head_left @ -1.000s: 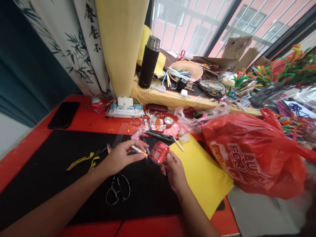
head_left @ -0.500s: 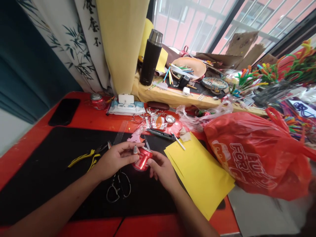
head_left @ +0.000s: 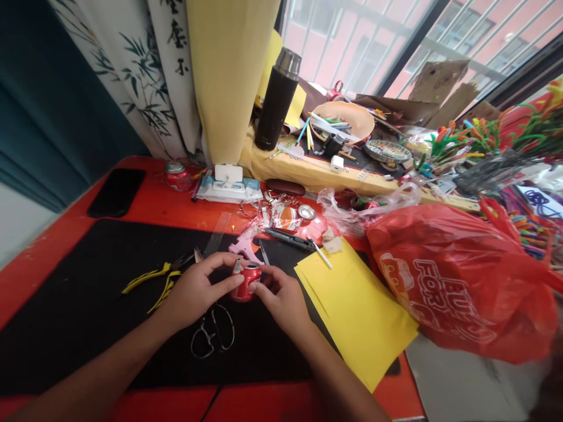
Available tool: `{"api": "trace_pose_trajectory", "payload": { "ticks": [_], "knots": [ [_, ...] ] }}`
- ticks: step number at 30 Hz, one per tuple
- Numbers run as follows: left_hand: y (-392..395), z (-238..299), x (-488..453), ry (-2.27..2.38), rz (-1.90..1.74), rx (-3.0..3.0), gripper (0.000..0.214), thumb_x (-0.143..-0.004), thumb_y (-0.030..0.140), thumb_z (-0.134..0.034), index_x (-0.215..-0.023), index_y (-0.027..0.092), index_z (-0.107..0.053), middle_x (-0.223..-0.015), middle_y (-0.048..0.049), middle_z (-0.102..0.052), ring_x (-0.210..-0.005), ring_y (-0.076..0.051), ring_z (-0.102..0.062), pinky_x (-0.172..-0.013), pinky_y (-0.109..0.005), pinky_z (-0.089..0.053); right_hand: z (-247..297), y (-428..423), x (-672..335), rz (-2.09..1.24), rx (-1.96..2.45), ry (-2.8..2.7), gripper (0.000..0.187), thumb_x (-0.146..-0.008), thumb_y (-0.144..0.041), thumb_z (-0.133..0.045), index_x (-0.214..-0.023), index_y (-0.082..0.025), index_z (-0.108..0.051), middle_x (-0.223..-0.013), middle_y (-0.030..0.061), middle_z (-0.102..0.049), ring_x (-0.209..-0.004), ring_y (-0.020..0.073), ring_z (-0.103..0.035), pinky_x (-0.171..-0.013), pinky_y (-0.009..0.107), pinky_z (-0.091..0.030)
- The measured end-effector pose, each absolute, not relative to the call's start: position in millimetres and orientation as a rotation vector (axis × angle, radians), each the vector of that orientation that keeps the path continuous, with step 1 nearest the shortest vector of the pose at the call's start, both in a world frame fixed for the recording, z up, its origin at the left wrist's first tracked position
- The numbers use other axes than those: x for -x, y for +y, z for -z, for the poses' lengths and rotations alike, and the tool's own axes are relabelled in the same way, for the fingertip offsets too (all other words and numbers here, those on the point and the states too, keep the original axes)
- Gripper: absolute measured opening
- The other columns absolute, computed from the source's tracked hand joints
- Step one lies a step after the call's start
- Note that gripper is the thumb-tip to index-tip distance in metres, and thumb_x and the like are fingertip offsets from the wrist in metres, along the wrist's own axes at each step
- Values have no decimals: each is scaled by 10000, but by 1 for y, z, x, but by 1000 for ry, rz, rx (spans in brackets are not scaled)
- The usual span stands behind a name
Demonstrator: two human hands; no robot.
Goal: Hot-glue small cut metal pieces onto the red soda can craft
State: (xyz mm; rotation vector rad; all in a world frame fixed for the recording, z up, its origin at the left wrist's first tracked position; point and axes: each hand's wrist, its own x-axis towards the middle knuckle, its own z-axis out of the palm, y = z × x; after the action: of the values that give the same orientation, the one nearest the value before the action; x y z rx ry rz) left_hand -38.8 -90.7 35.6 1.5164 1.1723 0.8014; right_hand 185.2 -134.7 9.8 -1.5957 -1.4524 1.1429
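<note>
A small red can piece (head_left: 245,282) stands upright on the black mat (head_left: 88,293), held between both hands. My left hand (head_left: 196,290) curls round its left side and pinches a short silver strip (head_left: 237,266) against it. My right hand (head_left: 281,296) grips the can's right side with thumb and fingers closed. Scissors (head_left: 211,335) lie on the mat just below my hands. Yellow-handled pliers (head_left: 153,278) rest to the left.
Yellow paper sheets (head_left: 356,310) lie right of my hands, a red plastic bag (head_left: 457,281) beyond them. A utility knife (head_left: 288,237), metal scraps (head_left: 281,214), a wipes pack (head_left: 229,187), a red can (head_left: 176,174), a phone (head_left: 116,192) and a black flask (head_left: 277,99) stand behind.
Both hands brought the can piece down and left from lying tilted in the air to standing upright on the mat. The left hand closed in on it.
</note>
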Motion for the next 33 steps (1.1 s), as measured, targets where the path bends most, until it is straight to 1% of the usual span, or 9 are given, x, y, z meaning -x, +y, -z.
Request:
{"api": "trace_pose_trajectory", "payload": {
  "ticks": [2,6,10,14,17,22,25,28,33],
  "knots": [
    [-91,-36,37,1166,-837,-1596,273,-916,511,-794,-1014,257,-817,-1272,-102,-831,-1307,-359,-742,-1223,-575,-526,-11,-132,-183,-1119,1583,-1477,393,-941,-430,-854,-1271,-219,-846,-792,4,-749,-662,179,-646,-638,276,-485],
    [-92,-36,33,1120,-852,-1677,223,-940,478,-774,-973,260,-806,-1217,-87,-836,-1231,-325,-765,-1138,-503,-585,-12,-129,-182,-1083,1543,-1495,321,-987,-424,-782,-1223,-224,-865,-765,4,-751,-655,183,-648,-645,285,-486],
    [-92,-32,36,1131,-841,-1685,191,-962,445,-745,-1010,270,-804,-1204,-66,-844,-1191,-302,-781,-1116,-481,-597,-9,-126,-190,-1021,1561,-1451,326,-1042,-439,-706,-1221,-217,-864,-790,21,-770,-676,202,-679,-665,305,-525],
    [-92,-31,43,1161,-848,-1677,219,-952,469,-754,-1023,267,-804,-1187,-65,-854,-1159,-307,-797,-1085,-481,-620,-11,-120,-197,-836,1619,-1644,310,-1033,-353,-734,-1297,-230,-838,-914,47,-799,-760,218,-718,-745,327,-571],
    [-94,-33,47,1164,-850,-1676,229,-955,477,-758,-1034,267,-808,-1172,-63,-860,-1128,-301,-809,-1053,-467,-639,-18,-113,-194,-722,1652,-1855,361,-1039,-289,-738,-1390,-226,-792,-1080,81,-802,-882,235,-760,-801,333,-589],
    [-100,-35,49,1175,-889,-1722,167,-967,416,-747,-1018,267,-803,-1143,-58,-860,-1101,-283,-813,-1007,-435,-654,-28,-100,-181,-589,1797,-2130,451,-1064,-269,-703,-1515,-244,-706,-1299,114,-755,-1020,271,-792,-822,343,-597],
    [-103,-34,48,1154,-910,-1754,124,-970,376,-742,-1010,270,-794,-1162,-56,-856,-1117,-275,-810,-1004,-426,-651,-31,-93,-175,-552,1840,-2259,448,-1067,-270,-685,-1515,-254,-693,-1342,115,-746,-1032,276,-797,-820,339,-591],
    [-105,-33,47,1136,-922,-1788,104,-976,352,-737,-1013,271,-790,-1172,-57,-851,-1126,-268,-806,-1023,-428,-644,-30,-87,-172,-534,1862,-2320,431,-1067,-269,-680,-1497,-243,-690,-1321,122,-756,-1059,288,-799,-832,338,-586],
    [-107,-31,47,1135,-934,-1829,99,-989,342,-726,-1018,270,-788,-1177,-59,-844,-1128,-264,-798,-1024,-430,-643,-20,-80,-172,-594,1842,-2247,449,-1045,-285,-721,-1486,-211,-675,-1353,140,-770,-1080,306,-801,-886,372,-597]
  ]
}}
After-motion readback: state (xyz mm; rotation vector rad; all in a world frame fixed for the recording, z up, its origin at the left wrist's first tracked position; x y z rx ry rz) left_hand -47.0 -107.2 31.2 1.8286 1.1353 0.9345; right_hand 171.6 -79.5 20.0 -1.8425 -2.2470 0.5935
